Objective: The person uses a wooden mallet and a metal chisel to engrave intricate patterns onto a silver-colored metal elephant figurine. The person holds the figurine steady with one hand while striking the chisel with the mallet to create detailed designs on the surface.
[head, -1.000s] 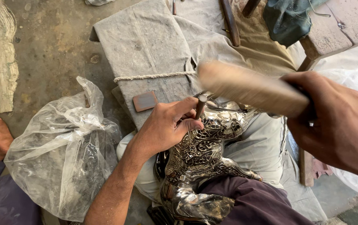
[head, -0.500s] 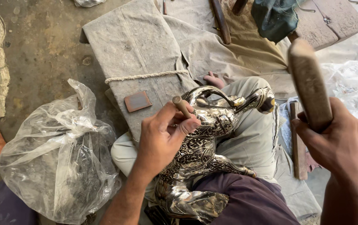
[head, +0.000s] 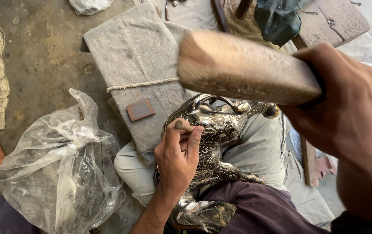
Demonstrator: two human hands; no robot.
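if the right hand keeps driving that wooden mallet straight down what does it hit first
Most likely the top of the small punch pinched in the left hand against the engraved metal vessel. The right hand holds the mallet above it; depth is unclear, so it might meet the fingers.

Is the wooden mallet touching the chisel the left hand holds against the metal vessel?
Apart. The head view shows the wooden mallet raised in the right hand, with clear space above the chisel.
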